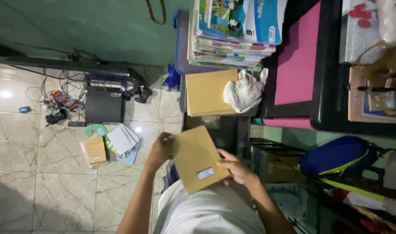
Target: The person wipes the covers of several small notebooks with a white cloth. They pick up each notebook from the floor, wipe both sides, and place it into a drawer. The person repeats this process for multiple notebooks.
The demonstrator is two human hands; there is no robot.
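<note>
Two hands grip one brown paper-covered book [198, 159] | left hand [161, 148] clasps its far-left edge | right hand [235, 167] pinches its right edge, just beside the white label [205, 173]

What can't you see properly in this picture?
Head view:
- Brown book: its label is too small to read; the underside is hidden.
- Left hand: fingertips hidden behind the book.
- Book stack: cut off by the top edge.
- Floor cables: tangled, too small.

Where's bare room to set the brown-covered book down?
Free: the marble floor left of the person's left hand, below the small book piles. Crowded: the ledge holding the brown stack, white cloth and tall book pile. The cable tangle fills the wall side. Both hands hold the brown-covered book.
</note>
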